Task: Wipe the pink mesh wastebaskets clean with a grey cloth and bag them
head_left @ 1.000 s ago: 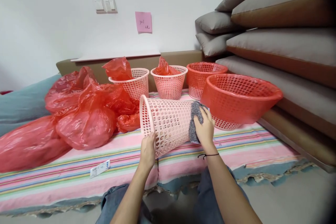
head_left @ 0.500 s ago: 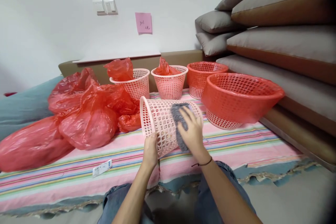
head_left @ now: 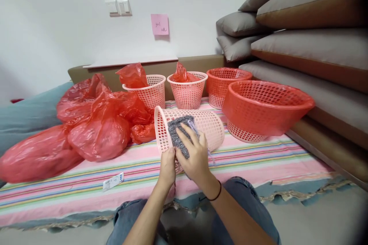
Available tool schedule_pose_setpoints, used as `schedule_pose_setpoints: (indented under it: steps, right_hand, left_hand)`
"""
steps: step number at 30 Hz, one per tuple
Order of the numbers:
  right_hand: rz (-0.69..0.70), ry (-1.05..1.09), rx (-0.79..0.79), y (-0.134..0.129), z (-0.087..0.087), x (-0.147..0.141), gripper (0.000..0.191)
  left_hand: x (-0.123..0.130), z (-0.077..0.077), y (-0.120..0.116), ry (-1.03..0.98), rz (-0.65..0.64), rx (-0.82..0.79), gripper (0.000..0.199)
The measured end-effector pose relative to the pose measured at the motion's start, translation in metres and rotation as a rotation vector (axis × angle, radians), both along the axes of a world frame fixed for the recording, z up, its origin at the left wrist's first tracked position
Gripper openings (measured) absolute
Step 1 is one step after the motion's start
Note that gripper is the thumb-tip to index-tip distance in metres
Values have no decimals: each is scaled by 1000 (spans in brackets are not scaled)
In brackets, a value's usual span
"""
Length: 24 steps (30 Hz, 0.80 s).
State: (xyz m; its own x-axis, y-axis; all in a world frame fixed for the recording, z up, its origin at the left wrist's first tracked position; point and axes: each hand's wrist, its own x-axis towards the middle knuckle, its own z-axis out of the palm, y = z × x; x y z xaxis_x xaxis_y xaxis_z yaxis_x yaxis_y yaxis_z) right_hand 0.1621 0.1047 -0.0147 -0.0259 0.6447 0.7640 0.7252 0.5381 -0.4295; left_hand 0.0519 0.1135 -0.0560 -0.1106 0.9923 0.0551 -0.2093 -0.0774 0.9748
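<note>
A light pink plastic basket (head_left: pixel 212 130) with holes in its wall lies on its side in front of me, its mouth facing left. My left hand (head_left: pixel 167 166) is closed on the near side of its rim. With fingers somewhat spread, my right hand (head_left: pixel 196 157) presses a dark grey fuzzy cloth (head_left: pixel 177 125) against the basket's wall close to the rim. A pale purple edge or strand shows on the cloth's right side. The palm hides part of the cloth and the lower wall.
Behind stand two pink baskets (head_left: pixel 188 97) with red bags inside, and, to the right, two baskets lined in red plastic (head_left: pixel 267 113). Filled red bags (head_left: pixel 99 136) lie left. A white tag (head_left: pixel 113 182) rests on the striped cloth (head_left: pixel 138 195). Grey cushions (head_left: pixel 310 48) are stacked right.
My right hand has slid the grey cloth leftward along the basket, from near its base to near the rim. My left hand keeps its hold on the rim.
</note>
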Motion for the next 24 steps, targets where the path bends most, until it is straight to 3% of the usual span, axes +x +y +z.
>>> schedule_pose_setpoints:
  steps: [3, 8, 11, 14, 20, 22, 24]
  right_hand:
    - [-4, -14, -25, 8, -4, 11, 48]
    - [-280, 172, -108, 54, -28, 84, 45]
    - [-411, 310, -151, 68, -39, 109, 46]
    - [-396, 308, -108, 61, -37, 96, 45]
    - [-35, -10, 17, 12, -14, 24, 48]
    - [36, -68, 32, 7, -13, 20, 49]
    - [-1, -64, 23, 15, -18, 33, 48]
  left_hand:
    - [-3, 1, 1, -5, -14, -1, 52]
    - [-7, -2, -4, 4, -97, -3, 52]
    - [-4, -5, -7, 19, -129, 15, 50]
    - [0, -4, -4, 16, -112, 9, 52]
    - [1, 8, 8, -57, -88, 82, 50]
    - [-1, 11, 7, -82, -119, 96, 48]
    - [-3, 14, 5, -100, -146, 58, 50]
